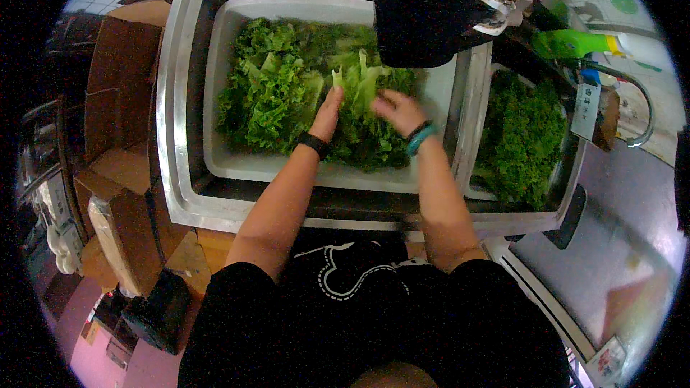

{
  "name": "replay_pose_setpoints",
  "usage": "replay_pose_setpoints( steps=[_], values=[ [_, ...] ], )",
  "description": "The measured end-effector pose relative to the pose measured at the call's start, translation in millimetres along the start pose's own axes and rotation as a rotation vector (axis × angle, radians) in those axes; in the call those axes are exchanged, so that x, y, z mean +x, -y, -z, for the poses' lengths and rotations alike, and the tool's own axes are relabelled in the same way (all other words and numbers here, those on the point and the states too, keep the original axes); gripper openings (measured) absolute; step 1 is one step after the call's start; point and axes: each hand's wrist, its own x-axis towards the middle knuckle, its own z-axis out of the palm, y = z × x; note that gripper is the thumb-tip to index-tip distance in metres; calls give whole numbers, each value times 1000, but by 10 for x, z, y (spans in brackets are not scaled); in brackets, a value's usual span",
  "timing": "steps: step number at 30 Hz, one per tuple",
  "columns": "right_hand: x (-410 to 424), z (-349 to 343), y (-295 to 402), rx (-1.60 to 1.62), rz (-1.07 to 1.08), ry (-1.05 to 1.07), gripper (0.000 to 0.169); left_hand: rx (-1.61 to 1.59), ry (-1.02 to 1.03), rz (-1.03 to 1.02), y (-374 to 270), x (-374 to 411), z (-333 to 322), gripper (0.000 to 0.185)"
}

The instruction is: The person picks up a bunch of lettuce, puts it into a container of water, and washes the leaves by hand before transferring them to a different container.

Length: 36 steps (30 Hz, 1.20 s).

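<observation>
A white plastic tub (237,164) stands in a stainless steel sink (175,118) and holds many leaves of green leafy lettuce (264,108). My left hand (328,116) is over the middle of the tub, its fingers against a pale lettuce stem; whether it grips the stem cannot be told. Just to its right, my right hand (399,110) is blurred, with bent fingers near pale stems. What lies under its fingers is unclear. Each wrist wears a dark band, and the right one a teal band too.
A second container of curly greens (523,140) sits in the sink's right part. A black object (426,11) overhangs the tub's upper right. Cardboard boxes (121,86) stand at the left. A green bottle (571,44) and a curved metal faucet (644,102) are at the right.
</observation>
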Motion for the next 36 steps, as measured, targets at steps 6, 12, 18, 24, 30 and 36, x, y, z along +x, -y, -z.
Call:
replay_pose_setpoints(
  steps=[6, 12, 18, 24, 30, 36],
  values=[
    [787, 248, -70, -442, -248, -440, 41, 127, -121, -80, -114, -98, -215, 84],
    [625, 464, 206, 74, -196, -690, 23, 565, -208, -60, 2, -20, -112, 89],
    [902, 184, 5, -476, -93, -482, 45, 566, -81, -75, 116, 47, -53, 86],
    [733, 295, -4, -174, 26, -932, 34, 528, -120, -146, 175, 48, 11, 78],
    [-23, 715, 352, -73, -122, -658, 39, 671, -261, -212, 167, 69, -16, 69],
    [988, 120, 59, -320, 3, -473, 60, 681, -178, -115, 94, 41, -36, 70]
  ],
)
